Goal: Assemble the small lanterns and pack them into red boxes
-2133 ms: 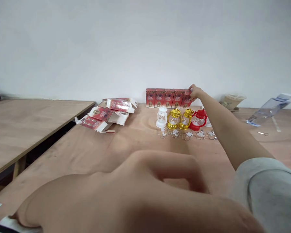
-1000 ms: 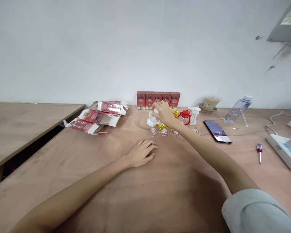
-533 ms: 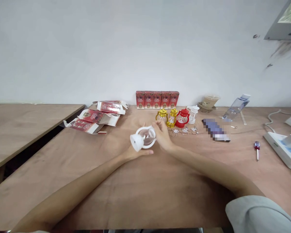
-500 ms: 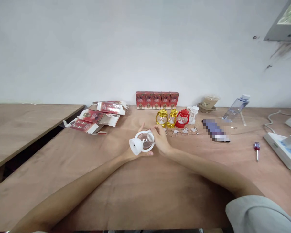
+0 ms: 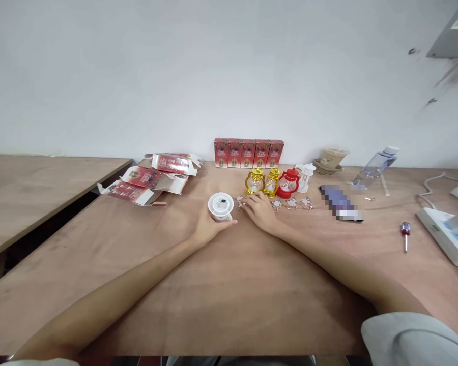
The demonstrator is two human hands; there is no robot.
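Note:
My left hand is closed around a small white lantern, turned so that its round base faces me. My right hand lies on the wooden table just right of it, its fingertips at the small white star-shaped pieces in front of the lantern row. Behind stand two gold lanterns, a red lantern and another white lantern. I cannot make out whether the right fingers pinch one of the pieces.
Several closed red boxes line the wall. Opened red boxes lie at the left. A phone, a screwdriver, a water bottle, a cup and a white device are at the right. A second table stands left.
My right hand left the red boxes, took the white lantern from the row and brought it toward me. My left hand took hold of it and turned its base up; the right reached to the star pieces.

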